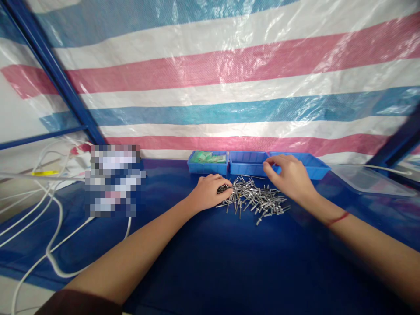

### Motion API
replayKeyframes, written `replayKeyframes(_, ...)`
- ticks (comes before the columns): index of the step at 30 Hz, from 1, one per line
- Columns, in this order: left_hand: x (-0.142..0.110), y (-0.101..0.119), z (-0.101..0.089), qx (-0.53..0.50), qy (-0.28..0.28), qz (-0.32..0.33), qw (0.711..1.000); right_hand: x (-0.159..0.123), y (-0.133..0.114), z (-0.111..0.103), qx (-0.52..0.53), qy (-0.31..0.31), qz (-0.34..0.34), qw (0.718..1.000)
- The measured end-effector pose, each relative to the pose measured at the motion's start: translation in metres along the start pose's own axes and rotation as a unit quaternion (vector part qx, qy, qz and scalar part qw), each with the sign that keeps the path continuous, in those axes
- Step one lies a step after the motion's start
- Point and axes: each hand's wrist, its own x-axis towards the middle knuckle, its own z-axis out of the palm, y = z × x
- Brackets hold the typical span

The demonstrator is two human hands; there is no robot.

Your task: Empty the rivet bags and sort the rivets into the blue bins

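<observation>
A loose heap of silver pop rivets [252,196] lies on the dark blue tabletop. My left hand [210,191] rests at the heap's left edge, with its fingers curved and its thumb apart from them; some rivets show in the gap, and I see none firmly gripped. Over the front edge of the blue bins hangs my right hand [288,175], its thumb and index fingertip brought together in a pinch. Whatever may be between those fingertips is too small to make out. Behind the heap stands the middle blue bin [247,168], just left of my right hand.
A left blue bin [207,167] holds green-and-white packets [208,156]. The right blue bin [315,168] sits partly behind my right hand. A clear plastic lid [374,180] lies at the right. White cables [59,218] and a blurred-out patch [114,181] are at the left.
</observation>
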Motion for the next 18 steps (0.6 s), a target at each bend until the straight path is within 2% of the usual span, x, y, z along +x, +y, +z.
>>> replayKeyframes(6, 0.000, 0.005, -0.004, 0.009, 0.025, 0.022, 0.999, -0.034, 0.009, 0.002, 0.066, -0.012, 0.013, 0.998)
replayKeyframes(11, 0.002, 0.003, -0.006, 0.021, 0.039, 0.029, 0.999, -0.037, 0.004, 0.004, 0.087, -0.018, 0.011, 0.996)
replayKeyframes(18, 0.003, 0.005, -0.014, 0.050, 0.019, 0.047, 0.997, -0.039, -0.012, -0.002, 0.137, -0.033, -0.026, 0.990)
